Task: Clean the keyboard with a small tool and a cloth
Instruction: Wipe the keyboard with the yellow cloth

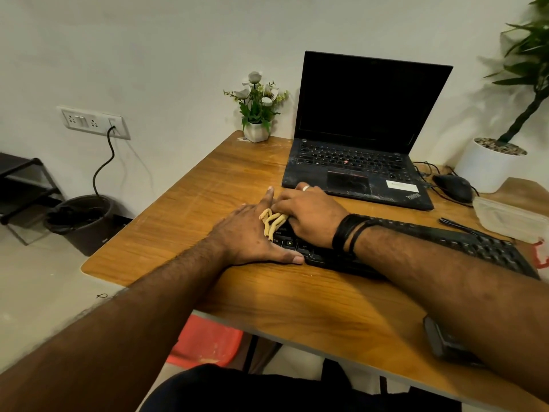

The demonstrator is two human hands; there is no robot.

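- Right hand fingers curl over a beige chenille cloth, pressing it on the keyboard.
- Left hand lies flat, fingers straight, steadying the keyboard's left end.
- Cloth looks soft and light; bunch it.
- Keyboard looks rigid, lying on the tabletop.

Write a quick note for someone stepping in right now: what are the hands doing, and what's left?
Left hand: flat, bracing the keyboard's left end on the desk.
Right hand: presses a yellowish noodle-textured cloth onto the left-end keys.
Done: wiping has reached only the left end, as far as can be seen.
Left: wipe the remaining keys rightward. A thin dark tool lies behind the keyboard, untouched; whether it has been used can't be told.
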